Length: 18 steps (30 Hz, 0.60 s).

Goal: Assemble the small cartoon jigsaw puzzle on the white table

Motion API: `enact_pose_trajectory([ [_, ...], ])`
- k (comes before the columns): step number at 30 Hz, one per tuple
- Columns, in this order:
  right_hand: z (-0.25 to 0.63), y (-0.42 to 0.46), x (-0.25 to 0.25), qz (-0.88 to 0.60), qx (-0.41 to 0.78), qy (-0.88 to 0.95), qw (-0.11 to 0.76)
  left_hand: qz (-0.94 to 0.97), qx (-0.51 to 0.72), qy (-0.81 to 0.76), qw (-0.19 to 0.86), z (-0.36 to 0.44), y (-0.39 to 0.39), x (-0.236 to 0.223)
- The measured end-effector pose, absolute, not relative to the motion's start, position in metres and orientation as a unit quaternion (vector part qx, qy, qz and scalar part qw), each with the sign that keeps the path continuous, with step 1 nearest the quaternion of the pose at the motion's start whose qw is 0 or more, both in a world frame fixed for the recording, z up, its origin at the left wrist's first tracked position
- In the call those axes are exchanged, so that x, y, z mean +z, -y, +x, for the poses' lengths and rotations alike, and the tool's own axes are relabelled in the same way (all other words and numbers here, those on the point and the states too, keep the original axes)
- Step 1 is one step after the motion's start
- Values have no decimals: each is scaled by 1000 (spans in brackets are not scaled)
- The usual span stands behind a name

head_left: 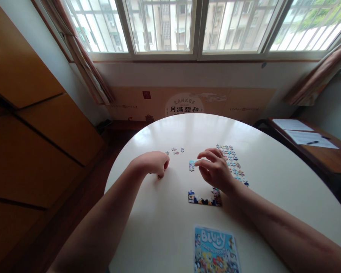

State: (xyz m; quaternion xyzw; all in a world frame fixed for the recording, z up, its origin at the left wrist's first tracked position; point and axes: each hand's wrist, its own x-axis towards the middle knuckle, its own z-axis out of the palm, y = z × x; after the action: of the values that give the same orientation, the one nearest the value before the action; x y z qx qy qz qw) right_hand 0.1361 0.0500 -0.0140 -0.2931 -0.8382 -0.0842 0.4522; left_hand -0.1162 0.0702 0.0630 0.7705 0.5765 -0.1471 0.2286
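Observation:
My left hand [158,163] is bent down at the wrist over the white table, left of the joined pieces. Its fingers are curled together and pinch a small puzzle piece [159,176] that is mostly hidden. My right hand [216,168] hovers with its fingers apart and curved, holding nothing visible. Beside its index fingertip lies a small joined puzzle corner [191,166] in light blue. Nearer to me is a joined bottom edge of the puzzle [204,200], dark blue, turning up at both ends; my right hand partly covers its right side.
Several loose puzzle pieces [176,151] lie beyond my left hand. Many more pieces [234,163] are spread in rows right of my right hand. A blue "Bluey" picture sheet [216,250] lies at the near edge of the round table [147,235]. Papers [309,138] rest on a side desk.

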Motion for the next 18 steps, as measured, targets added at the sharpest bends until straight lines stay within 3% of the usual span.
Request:
enact_pose_trajectory([
  [10,133,-48,-5,-289,-53,836,464,765,-90,-538,343,-124,-83,53],
  [15,131,-49,6,-309,12,816,488,744,216,-488,402,-104,-93,31],
  [18,129,-45,10,-325,46,810,487,683,330,-450,471,-82,-91,21],
])
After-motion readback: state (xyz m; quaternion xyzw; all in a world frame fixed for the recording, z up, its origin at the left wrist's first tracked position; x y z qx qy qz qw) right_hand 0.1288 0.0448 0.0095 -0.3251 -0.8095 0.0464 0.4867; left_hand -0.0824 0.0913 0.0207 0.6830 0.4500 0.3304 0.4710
